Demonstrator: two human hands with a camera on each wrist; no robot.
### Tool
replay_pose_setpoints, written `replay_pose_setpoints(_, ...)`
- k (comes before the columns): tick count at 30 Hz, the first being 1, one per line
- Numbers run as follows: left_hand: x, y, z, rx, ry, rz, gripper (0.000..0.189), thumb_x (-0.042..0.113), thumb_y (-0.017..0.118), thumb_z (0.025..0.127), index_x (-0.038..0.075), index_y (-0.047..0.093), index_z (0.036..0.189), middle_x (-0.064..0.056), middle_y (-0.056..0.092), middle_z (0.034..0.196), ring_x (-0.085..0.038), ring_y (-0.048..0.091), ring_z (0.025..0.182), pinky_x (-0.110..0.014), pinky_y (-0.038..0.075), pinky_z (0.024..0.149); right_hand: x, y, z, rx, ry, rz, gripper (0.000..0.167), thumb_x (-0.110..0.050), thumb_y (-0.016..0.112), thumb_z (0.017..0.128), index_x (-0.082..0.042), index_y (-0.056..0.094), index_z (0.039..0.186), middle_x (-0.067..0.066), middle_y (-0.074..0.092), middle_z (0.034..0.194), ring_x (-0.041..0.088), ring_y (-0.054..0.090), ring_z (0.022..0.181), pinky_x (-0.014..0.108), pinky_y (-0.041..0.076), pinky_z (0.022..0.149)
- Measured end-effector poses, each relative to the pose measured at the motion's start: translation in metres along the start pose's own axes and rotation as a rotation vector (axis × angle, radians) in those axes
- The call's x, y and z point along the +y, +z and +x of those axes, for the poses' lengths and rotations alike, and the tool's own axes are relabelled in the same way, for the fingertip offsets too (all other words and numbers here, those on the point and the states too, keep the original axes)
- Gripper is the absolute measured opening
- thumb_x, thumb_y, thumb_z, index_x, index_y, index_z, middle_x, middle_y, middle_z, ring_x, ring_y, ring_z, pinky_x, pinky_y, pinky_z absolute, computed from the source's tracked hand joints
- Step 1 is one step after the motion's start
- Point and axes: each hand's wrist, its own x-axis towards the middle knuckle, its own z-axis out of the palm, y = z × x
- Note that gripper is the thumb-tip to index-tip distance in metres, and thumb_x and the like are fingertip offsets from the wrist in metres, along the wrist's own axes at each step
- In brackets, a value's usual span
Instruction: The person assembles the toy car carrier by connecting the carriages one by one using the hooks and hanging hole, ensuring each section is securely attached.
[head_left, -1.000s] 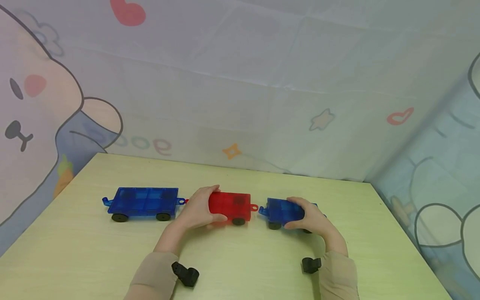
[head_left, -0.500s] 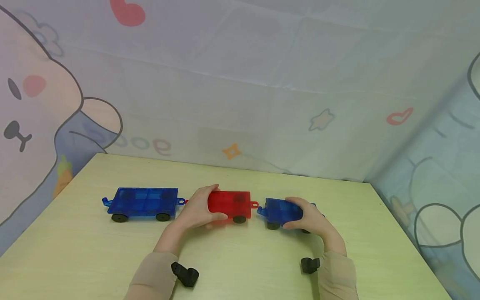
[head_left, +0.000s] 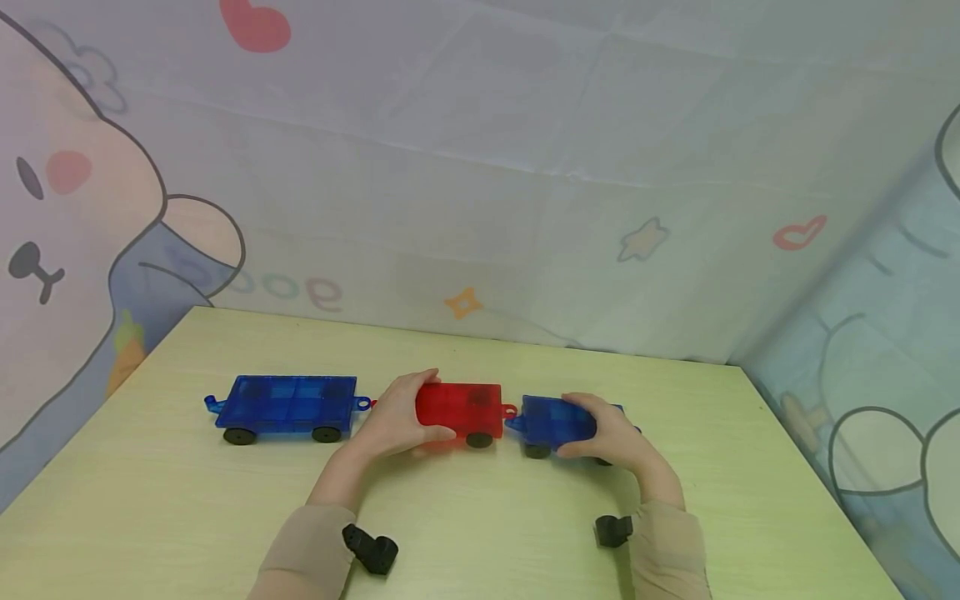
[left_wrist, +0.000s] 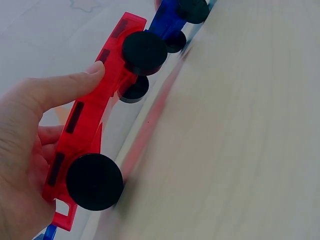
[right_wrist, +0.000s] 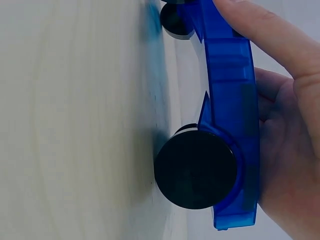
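Three toy train cars on black wheels stand in a row on the table. My left hand (head_left: pixel 395 419) grips the translucent red toy train car (head_left: pixel 468 408) in the middle, thumb along its near side. With my right hand (head_left: pixel 609 433) I hold the smaller blue toy train car (head_left: pixel 551 421) by its near and far sides. The hook (head_left: pixel 514 423) on that blue car's left end overlaps the red car's ring (head_left: pixel 510 411) in the head view. The longer blue toy train car (head_left: pixel 288 402) is at the left, its ring meeting the red car's left end.
The pale wooden table (head_left: pixel 480 533) reaches back to a printed cloth backdrop (head_left: pixel 480 167). Black wrist cameras (head_left: pixel 371 550) jut from both sleeves over the table's near part.
My right hand has slid the smaller blue car left, so its hook has come up to the red car's ring. The left hand, red car and longer blue car have stayed in place.
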Motion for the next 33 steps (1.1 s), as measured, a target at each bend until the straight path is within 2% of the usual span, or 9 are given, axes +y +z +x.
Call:
replay_pose_setpoints(18, 0.0002, -0.0003, -0.0001, 0.010, 0.003, 0.032, 0.089, 0.027, 0.083, 0.074, 0.004, 0.039, 0.148, -0.011, 0.051, 0.141, -0.032, 0.046, 0.129, -0.053, 0.047, 0.102, 0.0030, 0.0009, 0.0021, 0.002, -0.013, -0.001, 0.087, -0.033, 0.083, 0.077, -0.003, 0.041, 0.147, 0.023, 0.038, 0.152, 0.046, 0.032, 0.141, 0.064, 0.031, 0.110)
replay_pose_setpoints(33, 0.0003, 0.0001, -0.0001, 0.013, 0.001, 0.020, 0.090, 0.026, 0.084, 0.073, 0.004, 0.039, 0.148, -0.011, 0.051, 0.141, -0.032, 0.046, 0.129, -0.053, 0.048, 0.101, 0.0038, 0.0017, 0.0026, 0.004, -0.012, 0.004, 0.087, -0.033, 0.083, 0.077, -0.003, 0.040, 0.147, 0.023, 0.038, 0.152, 0.046, 0.032, 0.141, 0.064, 0.031, 0.111)
